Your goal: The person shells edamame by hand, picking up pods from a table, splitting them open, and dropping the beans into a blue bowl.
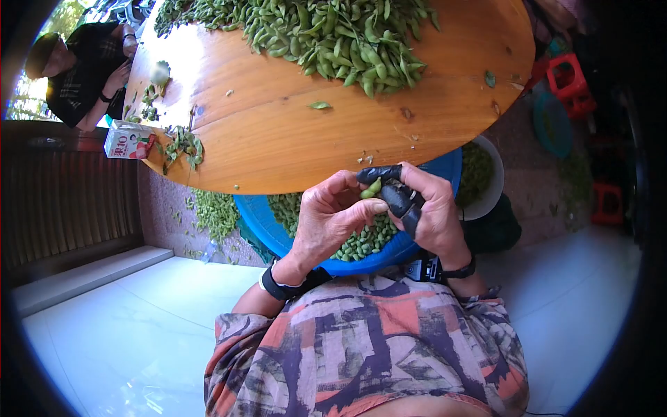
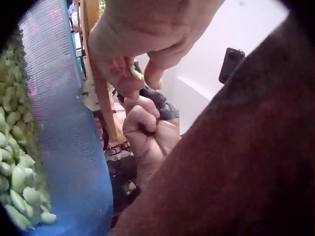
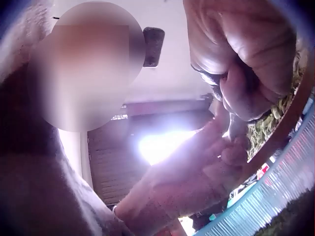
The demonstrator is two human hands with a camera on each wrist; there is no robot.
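Observation:
A green soybean pod sits between both hands, above the blue basket of shelled beans. My right hand, with black wrapping on its thumb and forefinger, grips the pod from the right. The left hand is bare, its thumb tip pressed in just below the pod. Something pale green shows between the left fingers in the left wrist view. In the right wrist view, curled fingers of the right hand hide the pod, and the left hand reaches in from below.
A large heap of pods lies on the wooden table ahead. At its left edge stand a drink carton and loose leaves. A white tub is on the right, pods litter the floor, and another person sits at left.

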